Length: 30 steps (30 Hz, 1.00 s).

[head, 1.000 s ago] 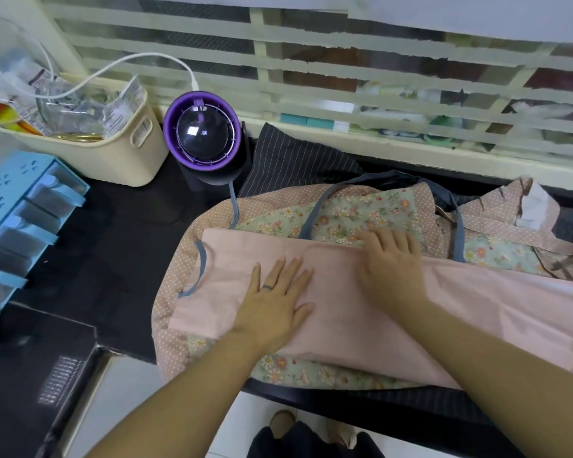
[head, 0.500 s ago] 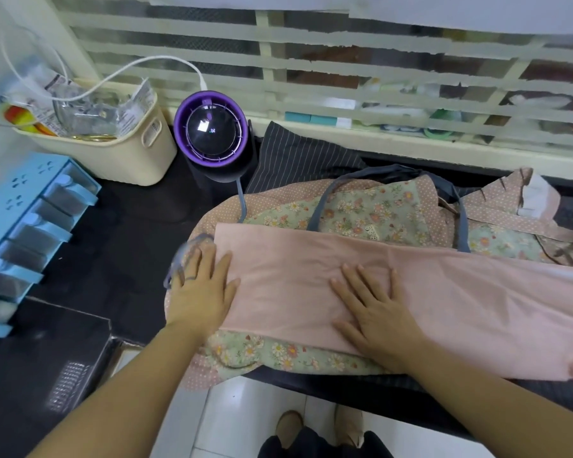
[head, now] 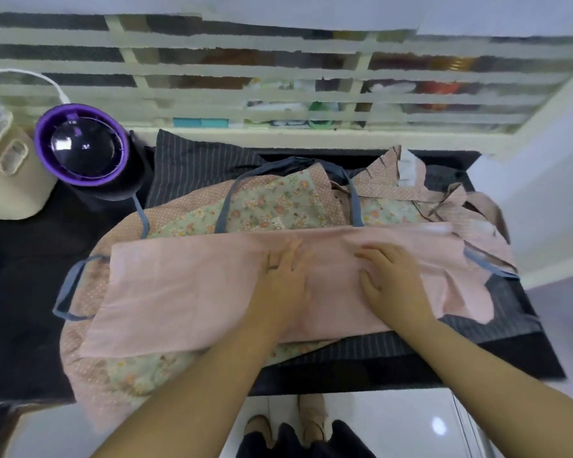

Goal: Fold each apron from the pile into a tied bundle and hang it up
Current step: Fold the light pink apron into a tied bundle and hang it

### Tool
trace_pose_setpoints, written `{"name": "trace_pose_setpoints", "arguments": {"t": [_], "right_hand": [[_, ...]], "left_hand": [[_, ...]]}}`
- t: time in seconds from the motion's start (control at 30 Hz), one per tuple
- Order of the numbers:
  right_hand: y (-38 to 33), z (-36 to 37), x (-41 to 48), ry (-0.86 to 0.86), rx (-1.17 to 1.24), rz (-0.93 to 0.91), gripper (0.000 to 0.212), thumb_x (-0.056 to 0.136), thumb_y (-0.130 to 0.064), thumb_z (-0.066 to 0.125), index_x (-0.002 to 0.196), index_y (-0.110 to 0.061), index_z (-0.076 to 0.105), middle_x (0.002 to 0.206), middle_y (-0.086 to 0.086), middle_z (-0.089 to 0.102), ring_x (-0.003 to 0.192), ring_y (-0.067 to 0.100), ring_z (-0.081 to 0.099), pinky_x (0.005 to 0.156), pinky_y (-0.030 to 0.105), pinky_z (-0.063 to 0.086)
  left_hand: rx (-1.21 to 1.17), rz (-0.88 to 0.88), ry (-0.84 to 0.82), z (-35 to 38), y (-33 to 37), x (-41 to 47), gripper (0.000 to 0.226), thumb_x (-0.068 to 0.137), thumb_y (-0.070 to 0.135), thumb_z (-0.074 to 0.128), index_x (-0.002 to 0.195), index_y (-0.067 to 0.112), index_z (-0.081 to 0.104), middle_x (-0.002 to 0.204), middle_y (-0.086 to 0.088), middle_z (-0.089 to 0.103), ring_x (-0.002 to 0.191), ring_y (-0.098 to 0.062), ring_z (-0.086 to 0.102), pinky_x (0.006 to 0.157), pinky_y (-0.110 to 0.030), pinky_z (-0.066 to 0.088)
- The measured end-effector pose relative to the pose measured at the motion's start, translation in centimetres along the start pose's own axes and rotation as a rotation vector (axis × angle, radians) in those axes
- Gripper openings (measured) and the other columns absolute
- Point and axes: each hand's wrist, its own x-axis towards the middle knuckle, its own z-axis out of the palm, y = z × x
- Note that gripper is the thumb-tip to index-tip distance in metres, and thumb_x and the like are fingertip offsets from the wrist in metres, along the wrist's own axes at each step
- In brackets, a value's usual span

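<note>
Left hand (head: 280, 285) joined right hand (head: 394, 282) on pink apron (head: 179, 292), purple appliance (head: 83, 150) well apart.

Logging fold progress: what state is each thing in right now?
pink apron: folded into a long band, flat on the pile
floral apron: spread out beneath it
blue strap: loose loop, untied
left hand: open, flat on the pink apron
right hand: open, flat beside it

1 ring (head: 273, 268) on left hand (head: 280, 287) — shoes (head: 312, 421) perhaps beige.
</note>
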Motion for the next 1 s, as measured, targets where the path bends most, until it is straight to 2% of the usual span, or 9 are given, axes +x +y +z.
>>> {"name": "trace_pose_setpoints", "arguments": {"t": [0.07, 0.13, 0.2, 0.3, 0.43, 0.5, 0.63, 0.87, 1.0], "right_hand": [[2.6, -1.9, -0.9, 0.096, -0.016, 0.147, 0.032, 0.08, -0.019, 0.055, 0.107, -0.008, 0.068, 0.114, 0.011, 0.063, 0.106, 0.027, 0.054, 0.095, 0.03, 0.034], [5.2, -3.3, -1.9, 0.155, 0.013, 0.36, 0.038, 0.079, -0.027, 0.053, 0.111, -0.01, 0.066, 0.118, 0.01, 0.06, 0.109, 0.028, 0.052, 0.095, 0.034, 0.036], [7.1, -4.2, -2.4, 0.162, 0.083, 0.607, 0.05, 0.077, -0.044, 0.05, 0.116, -0.015, 0.062, 0.12, 0.007, 0.058, 0.11, 0.028, 0.053, 0.097, 0.041, 0.041], [9.1, -4.8, -1.8, 0.116, 0.272, 0.919, 0.06, 0.078, -0.059, 0.055, 0.115, -0.013, 0.058, 0.116, 0.004, 0.059, 0.105, 0.025, 0.055, 0.089, 0.04, 0.045], [10.7, -5.1, -1.3, -0.018, 0.577, 1.079, 0.037, 0.083, -0.045, 0.06, 0.082, -0.007, 0.057, 0.081, 0.017, 0.055, 0.076, 0.027, 0.053, 0.068, 0.033, 0.04], [11.6, -5.5, -1.2, 0.006, 0.641, 1.141, 0.052, 0.083, -0.041, 0.063, 0.095, 0.01, 0.063, 0.094, 0.032, 0.061, 0.083, 0.038, 0.061, 0.072, 0.035, 0.046], [12.3, -6.2, -0.7, -0.111, 0.535, 1.047, 0.044, 0.089, -0.031, 0.063, 0.1, 0.011, 0.064, 0.089, 0.023, 0.062, 0.072, 0.022, 0.051, 0.062, 0.03, 0.039], [12.7, -7.6, 1.0, 0.115, 0.097, 0.597, 0.031, 0.096, -0.026, 0.051, 0.069, -0.013, 0.056, 0.059, -0.008, 0.049, 0.062, 0.017, 0.046, 0.055, 0.025, 0.031], [13.7, -7.0, 1.2, 0.082, 0.041, 0.628, 0.035, 0.097, -0.031, 0.051, 0.064, -0.018, 0.054, 0.057, -0.008, 0.048, 0.061, 0.016, 0.046, 0.052, 0.023, 0.028]], "left_hand": [[0.053, -0.016, -0.077, 0.5, 1.9, 0.6, 0.061, 0.088, 0.031, 0.021, 0.144, 0.016, 0.04, 0.155, -0.012, 0.026, 0.142, -0.027, 0.03, 0.108, -0.061, 0.024], [0.061, -0.026, -0.154, 1.7, 3.4, 1.6, 0.063, 0.093, 0.04, 0.01, 0.153, 0.022, 0.007, 0.16, -0.006, -0.008, 0.148, -0.026, -0.004, 0.112, -0.061, -0.003], [0.12, -0.018, -0.14, 2.8, 4.1, 2.4, 0.07, 0.088, 0.051, -0.002, 0.152, 0.025, -0.008, 0.159, -0.005, -0.018, 0.146, -0.027, -0.016, 0.111, -0.061, -0.01], [0.173, -0.025, -0.106, 4.6, 3.8, 3.1, 0.069, 0.087, 0.058, -0.003, 0.147, 0.029, -0.018, 0.16, -0.006, -0.014, 0.147, -0.03, -0.012, 0.11, -0.06, -0.009], [0.141, -0.012, -0.008, 5.6, 3.5, 3.2, 0.061, 0.097, 0.053, 0.013, 0.15, 0.023, 0.021, 0.154, -0.012, 0.03, 0.142, -0.032, 0.023, 0.105, -0.065, 0.014], [0.144, 0.002, 0.027, 6.0, 3.6, 3.1, 0.059, 0.096, 0.051, 0.023, 0.148, 0.024, 0.025, 0.154, -0.012, 0.031, 0.141, -0.029, 0.018, 0.105, -0.066, 0.015], [0.126, 0.001, 0.073, 6.2, 3.6, 3.0, 0.059, 0.095, 0.051, 0.025, 0.148, 0.026, 0.022, 0.156, -0.011, 0.026, 0.142, -0.028, 0.014, 0.108, -0.065, 0.013], [0.166, 0.007, 0.083, 6.2, 3.5, 2.8, 0.059, 0.097, 0.055, 0.013, 0.149, 0.027, 0.022, 0.156, -0.009, 0.026, 0.143, -0.028, 0.015, 0.112, -0.057, 0.002], [0.194, 0.015, 0.075, 5.9, 3.7, 2.8, 0.059, 0.096, 0.053, 0.022, 0.148, 0.026, 0.024, 0.156, -0.009, 0.027, 0.142, -0.029, 0.016, 0.11, -0.056, 0.002]]}}
